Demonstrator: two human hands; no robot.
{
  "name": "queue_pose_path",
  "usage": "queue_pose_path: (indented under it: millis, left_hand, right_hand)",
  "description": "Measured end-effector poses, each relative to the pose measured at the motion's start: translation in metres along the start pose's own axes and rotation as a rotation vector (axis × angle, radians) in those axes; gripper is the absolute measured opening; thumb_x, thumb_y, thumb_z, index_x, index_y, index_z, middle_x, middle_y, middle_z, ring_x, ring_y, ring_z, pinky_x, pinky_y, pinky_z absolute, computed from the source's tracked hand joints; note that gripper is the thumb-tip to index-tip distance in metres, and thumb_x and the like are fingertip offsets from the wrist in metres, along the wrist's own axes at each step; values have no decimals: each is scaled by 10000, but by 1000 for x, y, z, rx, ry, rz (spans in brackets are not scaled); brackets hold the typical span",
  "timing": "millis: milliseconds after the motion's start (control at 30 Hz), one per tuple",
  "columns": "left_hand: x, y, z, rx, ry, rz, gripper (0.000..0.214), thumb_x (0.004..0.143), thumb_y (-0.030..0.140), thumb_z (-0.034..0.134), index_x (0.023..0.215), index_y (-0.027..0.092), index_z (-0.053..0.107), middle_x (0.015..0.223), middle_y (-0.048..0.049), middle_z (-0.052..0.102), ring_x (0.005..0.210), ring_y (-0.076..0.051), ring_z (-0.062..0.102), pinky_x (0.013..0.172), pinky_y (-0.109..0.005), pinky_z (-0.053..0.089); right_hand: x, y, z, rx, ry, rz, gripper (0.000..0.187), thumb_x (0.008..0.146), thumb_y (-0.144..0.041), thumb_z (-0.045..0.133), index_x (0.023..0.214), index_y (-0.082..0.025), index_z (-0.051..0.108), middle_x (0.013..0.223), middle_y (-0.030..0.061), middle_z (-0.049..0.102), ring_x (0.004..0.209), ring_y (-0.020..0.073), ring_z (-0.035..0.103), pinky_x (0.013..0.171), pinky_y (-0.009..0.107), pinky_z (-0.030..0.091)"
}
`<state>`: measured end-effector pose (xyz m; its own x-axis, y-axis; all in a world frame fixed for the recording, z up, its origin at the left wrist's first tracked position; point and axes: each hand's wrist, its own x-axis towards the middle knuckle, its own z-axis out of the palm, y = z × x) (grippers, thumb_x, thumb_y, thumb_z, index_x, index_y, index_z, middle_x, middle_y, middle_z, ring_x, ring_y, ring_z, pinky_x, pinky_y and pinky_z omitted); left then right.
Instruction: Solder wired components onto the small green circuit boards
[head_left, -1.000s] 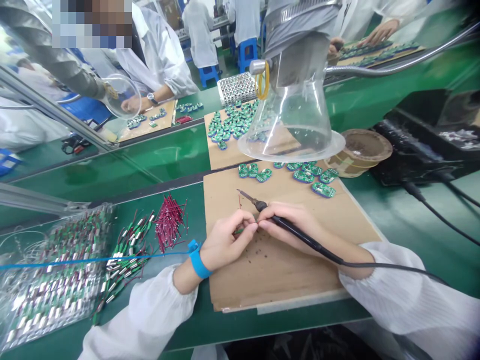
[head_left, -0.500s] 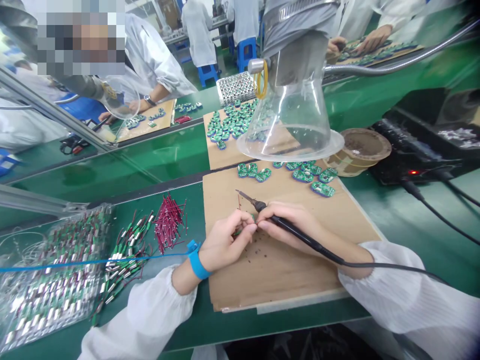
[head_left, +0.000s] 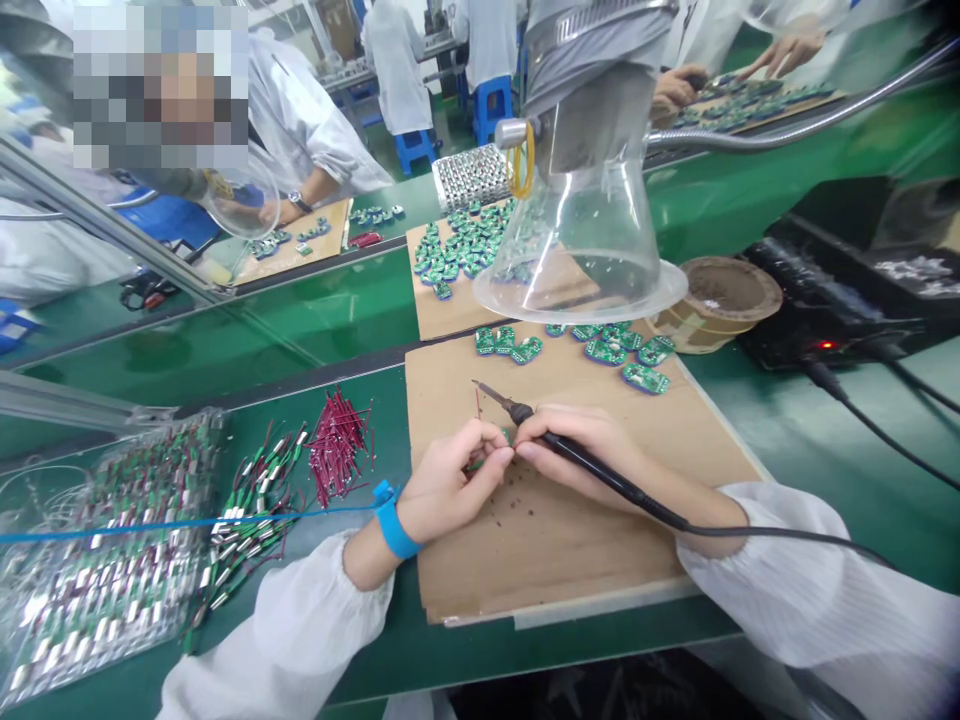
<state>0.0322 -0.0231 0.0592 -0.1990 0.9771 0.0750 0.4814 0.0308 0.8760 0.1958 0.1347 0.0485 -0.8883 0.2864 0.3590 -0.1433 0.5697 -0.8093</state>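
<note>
My left hand [head_left: 454, 478], with a blue wrist strap [head_left: 396, 525], is closed over the brown cardboard [head_left: 600, 560] on a small green circuit board [head_left: 475, 464], mostly hidden by the fingers. A thin red wire [head_left: 478, 403] sticks up behind those fingers. My right hand [head_left: 577, 430] holds a black soldering iron [head_left: 600, 470], its tip pointing up and left, away from the board. The right thumb and forefinger meet the left fingertips, pinching what looks like a bit of red wire. Several green boards [head_left: 606, 350] lie at the cardboard's far edge.
To the left lie a pile of red wires [head_left: 339, 445], green-and-red leads with metal ends [head_left: 255, 500] and a filled clear tray [head_left: 112, 560]. A clear fume hood [head_left: 585, 240] hangs ahead. A round tub [head_left: 724, 300] and a black soldering station [head_left: 817, 290] stand right. Co-workers sit beyond.
Both my hands, the board and the soldering iron stay almost still. At the upper right, a co-worker's hands have shifted over their boards.
</note>
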Motion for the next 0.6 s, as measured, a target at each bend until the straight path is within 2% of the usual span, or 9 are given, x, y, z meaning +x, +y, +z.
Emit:
queue_pose_path:
  millis: [367, 600]
  left_hand:
    - [1, 0, 1, -6, -35, 0, 120, 1039, 297, 536, 990, 192, 568, 731, 27, 659, 633, -89, 600, 636, -205, 470]
    - [3, -1, 1, 93, -50, 67, 97, 1015, 260, 566, 957, 186, 590, 763, 28, 661, 650, -77, 585, 618, -179, 447]
  right_hand:
    - [-1, 3, -1, 2, -42, -13, 62, 998, -246, 614, 960, -225, 657, 853, 9, 675, 751, 137, 630, 721, 256, 493]
    - [-2, 12, 3, -54, -44, -73, 64, 962, -242, 630, 899, -238, 642, 796, -2, 620, 709, 141, 584, 673, 246, 479]
